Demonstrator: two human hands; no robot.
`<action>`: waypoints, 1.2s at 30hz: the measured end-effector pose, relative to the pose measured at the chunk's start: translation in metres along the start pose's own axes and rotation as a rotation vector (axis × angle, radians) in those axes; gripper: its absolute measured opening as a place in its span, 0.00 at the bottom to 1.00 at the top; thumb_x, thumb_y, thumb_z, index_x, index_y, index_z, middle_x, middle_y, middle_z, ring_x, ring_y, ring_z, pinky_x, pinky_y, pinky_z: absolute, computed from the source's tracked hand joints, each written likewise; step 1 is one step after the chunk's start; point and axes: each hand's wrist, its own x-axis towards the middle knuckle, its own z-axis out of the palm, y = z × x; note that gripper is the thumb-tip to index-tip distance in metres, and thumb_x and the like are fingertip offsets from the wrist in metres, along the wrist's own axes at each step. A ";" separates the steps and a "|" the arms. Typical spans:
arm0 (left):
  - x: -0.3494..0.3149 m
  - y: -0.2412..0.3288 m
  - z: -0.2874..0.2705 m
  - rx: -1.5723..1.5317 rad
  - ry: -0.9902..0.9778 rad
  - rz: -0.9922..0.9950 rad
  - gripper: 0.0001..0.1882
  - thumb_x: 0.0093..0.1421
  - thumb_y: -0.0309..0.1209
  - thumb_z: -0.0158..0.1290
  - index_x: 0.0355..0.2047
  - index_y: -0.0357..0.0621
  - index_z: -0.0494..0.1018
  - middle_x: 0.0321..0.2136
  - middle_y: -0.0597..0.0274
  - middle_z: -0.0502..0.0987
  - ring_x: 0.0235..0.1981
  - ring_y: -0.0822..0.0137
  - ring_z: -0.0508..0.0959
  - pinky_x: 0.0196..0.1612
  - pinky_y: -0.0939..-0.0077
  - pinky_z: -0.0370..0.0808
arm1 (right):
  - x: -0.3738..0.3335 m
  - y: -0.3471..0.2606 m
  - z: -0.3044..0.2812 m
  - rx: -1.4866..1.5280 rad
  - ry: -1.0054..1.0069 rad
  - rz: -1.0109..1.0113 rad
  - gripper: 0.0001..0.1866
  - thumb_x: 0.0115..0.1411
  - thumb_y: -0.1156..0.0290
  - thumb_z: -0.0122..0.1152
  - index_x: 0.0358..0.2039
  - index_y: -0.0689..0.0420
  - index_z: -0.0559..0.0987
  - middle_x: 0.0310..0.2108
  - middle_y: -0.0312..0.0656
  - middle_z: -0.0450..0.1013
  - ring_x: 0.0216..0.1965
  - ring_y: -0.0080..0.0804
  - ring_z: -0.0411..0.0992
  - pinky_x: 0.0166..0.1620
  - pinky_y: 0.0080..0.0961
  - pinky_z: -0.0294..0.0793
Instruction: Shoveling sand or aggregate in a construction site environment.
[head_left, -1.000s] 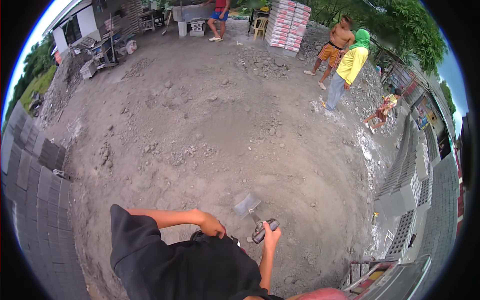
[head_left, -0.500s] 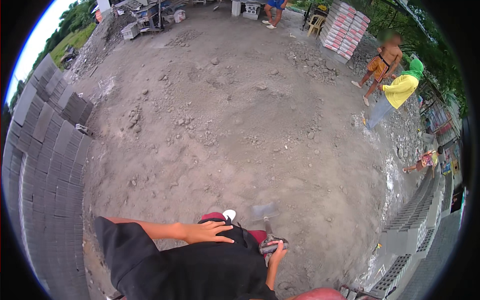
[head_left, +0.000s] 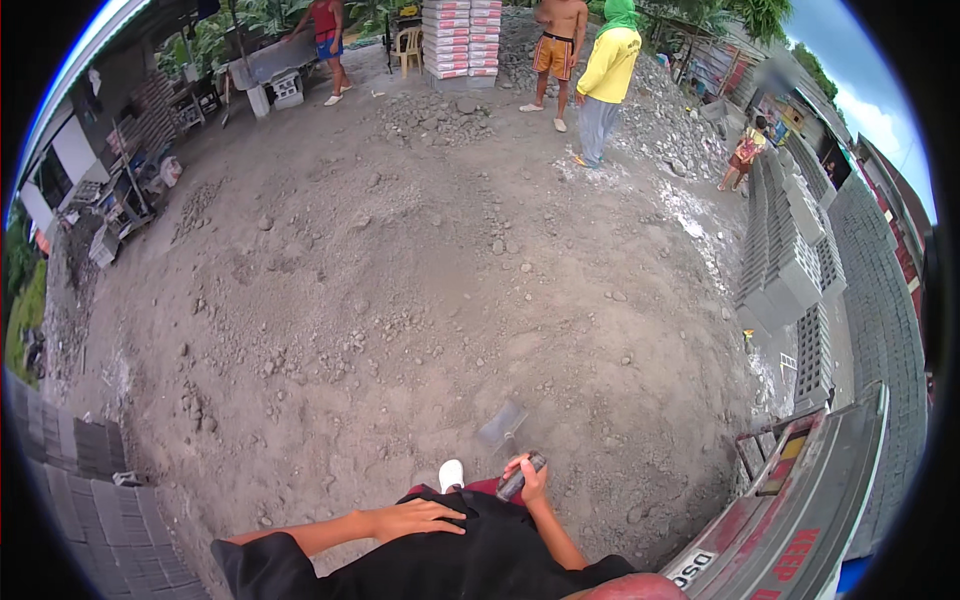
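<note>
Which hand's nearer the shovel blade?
Right. The right hand grips the shovel handle, behind the blade; the left hand lies on the black top, farther back and left.

Metal shovel [head_left: 503, 425], matt cloth shirt [head_left: 440, 555], rough ground [head_left: 400, 265]

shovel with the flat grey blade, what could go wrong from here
The right hand alone holds the dark-handled shovel, while the left hand lies on black cloth clothing; a one-handed grip might let the shovel twist. Its flat grey blade looks close to the white shoe, so a stray swing could clip it. Loose grey stones on the dirt ground might upset someone's footing.
</note>
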 end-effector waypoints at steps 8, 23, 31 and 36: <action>0.001 -0.010 -0.018 -0.063 -0.033 0.083 0.29 0.58 0.41 0.42 0.59 0.51 0.56 0.61 0.53 0.52 0.61 0.55 0.54 0.59 0.59 0.50 | -0.005 0.001 0.006 0.014 -0.022 -0.004 0.21 0.54 0.57 0.50 0.22 0.65 0.74 0.20 0.47 0.72 0.19 0.32 0.72 0.26 0.25 0.71; -0.013 -0.021 -0.002 0.044 0.196 0.017 0.28 0.56 0.41 0.44 0.58 0.51 0.58 0.59 0.55 0.56 0.59 0.55 0.59 0.55 0.59 0.56 | -0.009 0.015 -0.019 -0.022 -0.022 -0.033 0.23 0.56 0.55 0.46 0.22 0.65 0.73 0.20 0.47 0.72 0.20 0.31 0.71 0.26 0.24 0.71; -0.014 -0.017 -0.008 0.036 0.224 0.143 0.30 0.54 0.45 0.47 0.56 0.47 0.60 0.59 0.53 0.57 0.55 0.55 0.62 0.53 0.59 0.58 | -0.008 0.014 -0.020 -0.036 0.021 -0.078 0.22 0.58 0.57 0.43 0.23 0.66 0.72 0.23 0.50 0.73 0.20 0.33 0.71 0.28 0.26 0.71; -0.020 -0.015 -0.008 0.007 0.190 0.122 0.30 0.54 0.45 0.48 0.56 0.47 0.60 0.59 0.53 0.56 0.56 0.54 0.60 0.54 0.59 0.57 | -0.007 0.010 -0.013 -0.010 0.035 -0.075 0.23 0.58 0.55 0.43 0.24 0.65 0.72 0.26 0.51 0.74 0.20 0.32 0.71 0.27 0.25 0.70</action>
